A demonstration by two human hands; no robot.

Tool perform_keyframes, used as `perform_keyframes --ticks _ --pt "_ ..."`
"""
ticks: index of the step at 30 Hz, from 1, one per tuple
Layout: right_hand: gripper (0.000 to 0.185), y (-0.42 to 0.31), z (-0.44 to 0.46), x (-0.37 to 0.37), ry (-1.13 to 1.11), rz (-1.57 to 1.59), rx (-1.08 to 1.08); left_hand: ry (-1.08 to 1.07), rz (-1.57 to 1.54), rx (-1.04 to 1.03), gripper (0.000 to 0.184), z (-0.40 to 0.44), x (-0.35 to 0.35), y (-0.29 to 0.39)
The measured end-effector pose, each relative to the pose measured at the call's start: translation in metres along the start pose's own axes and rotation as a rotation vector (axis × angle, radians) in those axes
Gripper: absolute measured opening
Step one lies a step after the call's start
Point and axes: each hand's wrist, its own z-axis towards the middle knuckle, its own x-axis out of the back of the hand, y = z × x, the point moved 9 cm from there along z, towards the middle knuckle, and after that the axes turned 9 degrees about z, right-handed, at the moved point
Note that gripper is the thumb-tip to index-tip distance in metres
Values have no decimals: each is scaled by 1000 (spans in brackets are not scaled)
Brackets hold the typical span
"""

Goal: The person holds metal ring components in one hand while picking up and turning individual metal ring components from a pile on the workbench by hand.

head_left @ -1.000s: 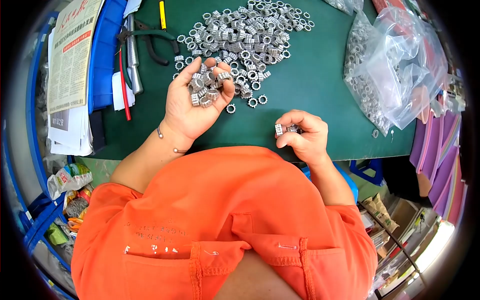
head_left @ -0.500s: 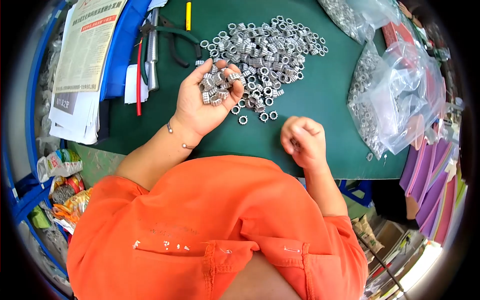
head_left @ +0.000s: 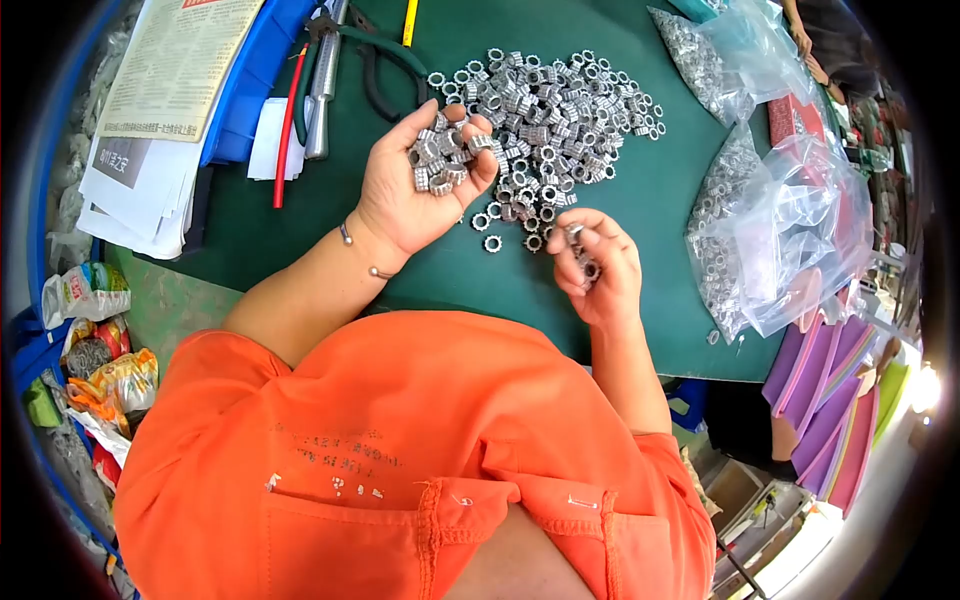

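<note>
My left hand (head_left: 398,195) is palm up, fingers curled around a handful of small toothed metal rings (head_left: 438,160). Beside it, on the green table, a heaped pile of the same grey rings (head_left: 555,105) spreads out, with some loose ones at its near edge. My right hand (head_left: 612,275) is closed just right of the pile's near end, and a few rings (head_left: 590,268) show between its thumb and fingers. How many it holds is partly hidden by the fingers.
Clear plastic bags of rings (head_left: 722,235) lie on the right. On the left are pliers (head_left: 375,75), a red stick (head_left: 290,130), a metal rod (head_left: 321,110) and papers under a newspaper (head_left: 180,75). Another person's hand (head_left: 803,42) shows at the far right.
My right hand has moved slightly up towards the pile and turned, so its rings now show. The left hand still cups its handful. The view has shifted a little.
</note>
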Motion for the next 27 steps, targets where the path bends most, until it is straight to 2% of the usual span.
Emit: perform_keyframes --ticks 4,7,9,10,13,19,27 --pt "21 -7 3 5 45 42 21 13 7 -10 16 2 1 3" --pt "20 -4 2 6 98 -57 26 -20 -4 12 17 0 0 0" --pt "18 -11 -1 11 228 -575 84 -13 0 15 17 1 2 1" --pt "15 -17 -1 6 247 -724 165 -21 3 15 18 2 2 1" --pt "16 -21 -2 -9 173 -911 271 -28 23 16 19 2 3 1" --pt "20 -26 -4 -15 169 -1146 308 -33 39 13 20 3 4 3" --pt "20 -30 -7 -21 165 -1239 272 7 42 6 18 2 4 3"
